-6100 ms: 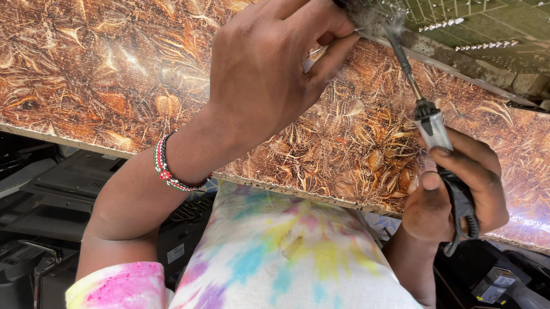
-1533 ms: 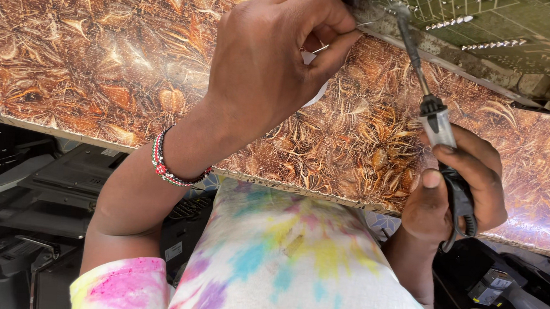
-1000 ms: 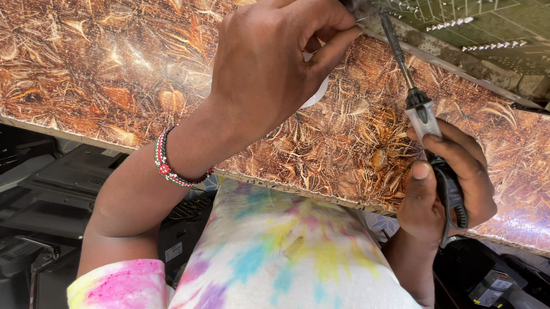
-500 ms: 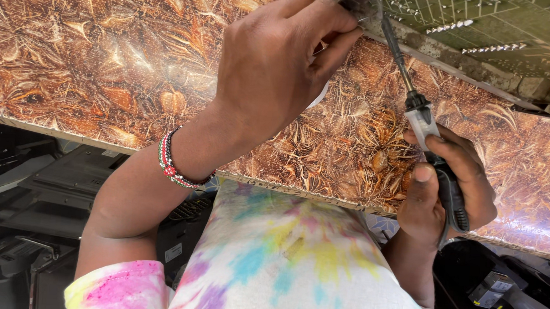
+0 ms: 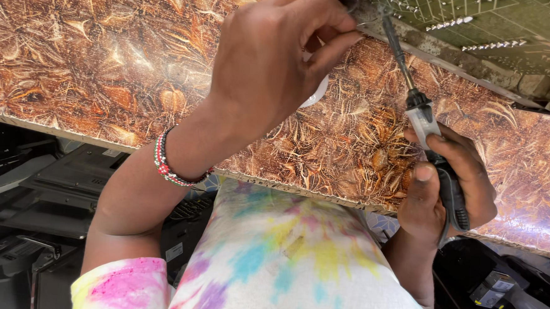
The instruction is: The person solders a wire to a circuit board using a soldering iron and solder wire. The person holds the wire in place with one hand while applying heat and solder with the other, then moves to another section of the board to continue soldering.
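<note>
Head view: right hand (image 5: 448, 195) grips black/grey-handled screwdriver (image 5: 424, 118), thin dark shaft angled up-left, tip at circuit board (image 5: 482, 27) edge; left hand (image 5: 273, 66) pinches there.

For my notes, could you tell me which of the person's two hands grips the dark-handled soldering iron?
The right hand grips the dark-handled soldering iron; the left hand, above a beaded bracelet, pinches thin wire instead.

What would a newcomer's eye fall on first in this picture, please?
Probably the glossy brown patterned tabletop filling the upper half. Over it, the left hand pinches something at the top centre, while the right hand grips a soldering iron angled up toward the green circuit board. A tie-dye shirt brightens the bottom.
</note>
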